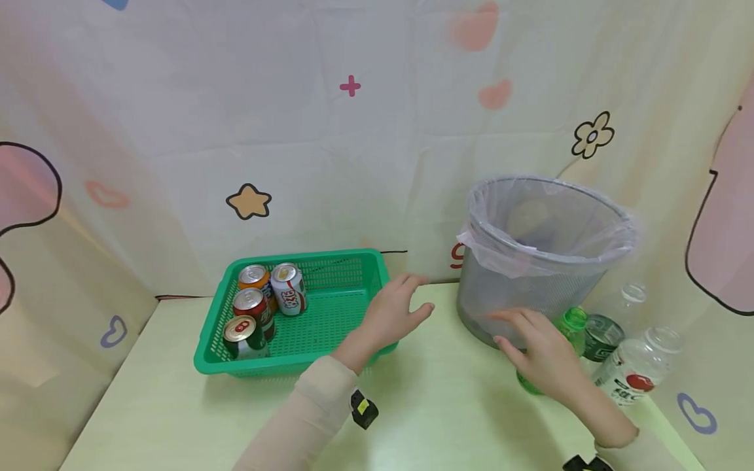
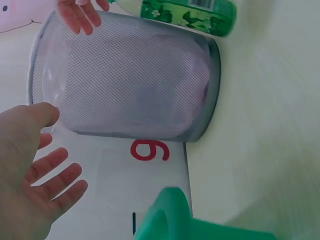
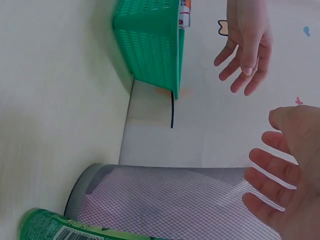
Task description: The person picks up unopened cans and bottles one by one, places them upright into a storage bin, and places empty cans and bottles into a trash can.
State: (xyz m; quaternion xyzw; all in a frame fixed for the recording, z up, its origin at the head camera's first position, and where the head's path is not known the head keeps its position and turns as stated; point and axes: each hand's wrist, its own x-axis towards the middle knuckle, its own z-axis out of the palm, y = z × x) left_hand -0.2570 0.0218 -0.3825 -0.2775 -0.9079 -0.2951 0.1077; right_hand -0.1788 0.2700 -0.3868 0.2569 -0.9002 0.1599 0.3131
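My left hand [image 1: 393, 313] hovers over the right end of a green plastic basket [image 1: 321, 358], fingers spread and nothing in its grasp. Several drink cans stand upright at the basket's left side, among them a white can [image 1: 289, 290] and a red can [image 1: 253, 307]. In front of a mesh waste bin [image 1: 495, 301], my right hand [image 1: 542, 360] is held in the air, also holding nothing. It partly hides a green bottle [image 1: 573, 325] in the head view. The left wrist view shows that bottle's leafy green label [image 2: 185, 12] beside the bin.
A thin translucent liner [image 1: 501, 255] hangs over the bin's rim. Right of the green bottle stand a clear bottle with a dark label [image 1: 602, 337] and a clear bottle with a red picture [image 1: 639, 373]. A patterned cloth [image 1: 377, 163] hangs behind the pale table [image 1: 436, 418].
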